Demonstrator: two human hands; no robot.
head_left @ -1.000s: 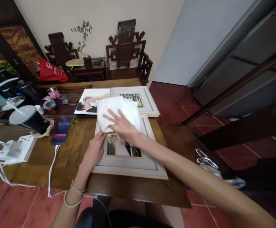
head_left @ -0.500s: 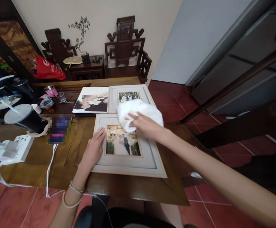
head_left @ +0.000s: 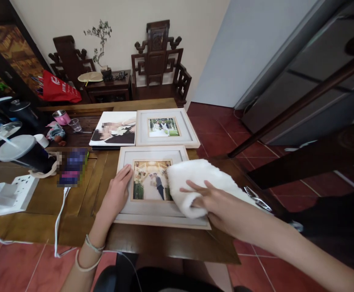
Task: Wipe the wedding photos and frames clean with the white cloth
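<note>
A light wood picture frame [head_left: 161, 215] with a wedding photo [head_left: 151, 181] lies flat on the wooden table near its front edge. My left hand [head_left: 119, 190] rests along the frame's left side, fingers stretched out over the border. In my right hand [head_left: 211, 202] is a fluffy white cloth [head_left: 205, 172], bunched under the fingers and pressed on the frame's lower right part. It covers the frame's right border and touches the photo's edge. Behind lies a second picture frame [head_left: 167, 142], also with a couple's photo, beside a white photo album [head_left: 113, 129].
To the left are a phone [head_left: 73, 167] on a white cable, a power strip [head_left: 20, 194], a lidded dark cup [head_left: 27, 153] and a pink mug [head_left: 61, 117]. Eyeglasses [head_left: 257, 198] lie by the table's right edge. Carved chairs [head_left: 160, 56] stand behind.
My right hand has moved the cloth from the frame's top edge down to its lower right, uncovering the rear frame's photo. My left hand keeps its place on the frame.
</note>
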